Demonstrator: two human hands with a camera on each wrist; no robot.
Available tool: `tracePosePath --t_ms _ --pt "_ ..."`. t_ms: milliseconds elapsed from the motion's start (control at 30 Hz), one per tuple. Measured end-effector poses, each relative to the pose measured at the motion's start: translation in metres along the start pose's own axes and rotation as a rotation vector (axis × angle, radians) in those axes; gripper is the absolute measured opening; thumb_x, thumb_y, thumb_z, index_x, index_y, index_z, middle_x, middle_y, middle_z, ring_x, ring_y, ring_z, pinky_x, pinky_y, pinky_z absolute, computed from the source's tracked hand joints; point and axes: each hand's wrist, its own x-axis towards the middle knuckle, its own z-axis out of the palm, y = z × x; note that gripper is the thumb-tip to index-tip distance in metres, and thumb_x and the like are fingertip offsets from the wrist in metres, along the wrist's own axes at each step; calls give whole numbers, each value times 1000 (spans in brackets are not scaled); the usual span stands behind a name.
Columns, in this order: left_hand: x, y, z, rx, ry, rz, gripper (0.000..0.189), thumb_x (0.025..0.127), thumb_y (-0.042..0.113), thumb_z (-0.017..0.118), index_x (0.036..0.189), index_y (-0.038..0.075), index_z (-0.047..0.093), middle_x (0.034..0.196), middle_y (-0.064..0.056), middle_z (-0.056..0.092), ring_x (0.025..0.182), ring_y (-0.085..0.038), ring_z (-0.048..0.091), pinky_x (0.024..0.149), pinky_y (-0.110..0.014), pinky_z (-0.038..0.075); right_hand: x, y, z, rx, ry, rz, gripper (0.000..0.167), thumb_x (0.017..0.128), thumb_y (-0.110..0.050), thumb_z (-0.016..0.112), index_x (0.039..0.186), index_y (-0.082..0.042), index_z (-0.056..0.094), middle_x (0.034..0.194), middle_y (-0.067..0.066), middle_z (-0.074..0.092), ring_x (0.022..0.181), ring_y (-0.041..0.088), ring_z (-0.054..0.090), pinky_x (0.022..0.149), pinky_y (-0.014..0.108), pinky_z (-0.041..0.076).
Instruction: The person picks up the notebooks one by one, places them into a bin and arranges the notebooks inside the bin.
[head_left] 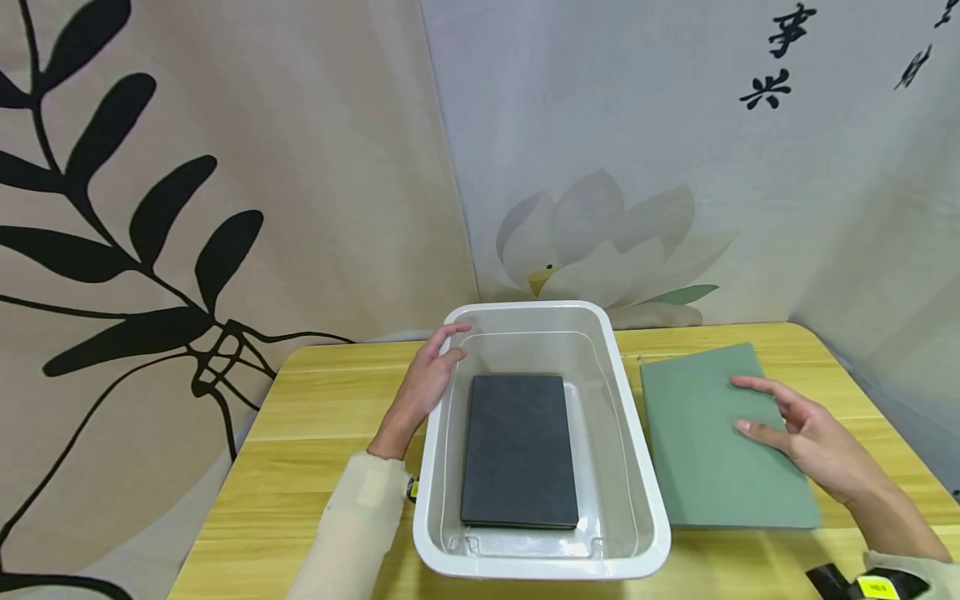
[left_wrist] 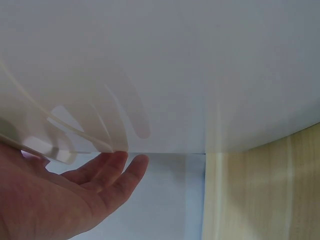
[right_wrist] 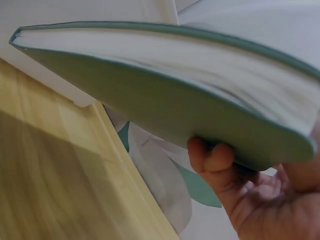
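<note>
A light grey plastic bin (head_left: 615, 358) with a white rim holds a black notebook (head_left: 520, 450) lying flat on its floor. My left hand (head_left: 429, 377) grips the bin's left rim near the far corner; in the left wrist view its fingers (left_wrist: 125, 180) lie along the outer wall. To the right of the bin, my right hand (head_left: 821, 437) holds a green notebook (head_left: 705, 442) by its right edge, thumb on the cover. Seen from the right wrist, the green notebook (right_wrist: 150, 90) is raised off the table, with fingers (right_wrist: 212, 160) under it and its white page edges showing.
Both hands work over a yellow wood-grain table (head_left: 300, 475). Behind it hangs a pale curtain (head_left: 337, 208) printed with dark leaves, a lotus and characters. The table's right edge runs close beyond the right hand.
</note>
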Motion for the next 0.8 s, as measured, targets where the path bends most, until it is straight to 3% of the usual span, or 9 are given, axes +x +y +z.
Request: tracePosePath --t_ms 100,233,400,667,800 --pt "0 -1 0 3 4 1 38 102 26 46 139 22 54 154 0 39 140 -28 36 111 -56 30 -1 -1 -2 5 18 -18 61 100 -32 58 155 -27 32 163 13 14 141 13 19 80 10 33" --pt "1 -2 0 3 7 0 38 101 26 47 139 22 54 154 0 39 140 -30 36 111 -56 31 -1 -2 -4 32 42 -52 61 100 -27 58 155 -26 32 165 8 11 143 7 12 81 6 28" --pt "1 -2 0 0 8 -2 38 101 25 47 138 22 54 154 0 40 140 -30 36 110 -55 31 -2 -7 -7 33 67 -76 61 100 -24 59 155 -25 33 165 0 13 133 -7 18 82 5 28" --pt "1 -1 0 -6 11 1 38 100 25 48 138 21 55 153 0 40 140 -29 36 111 -54 31 -3 -15 -12 37 101 -107 60 99 -21 60 154 -24 35 157 -8 22 131 -7 25 85 5 28" --pt "1 -1 1 -6 12 7 38 100 24 48 137 21 55 153 -1 40 141 -29 35 112 -54 30 -4 -18 -17 42 111 -111 60 100 -19 59 154 -22 34 157 -4 22 128 -7 32 87 6 32"
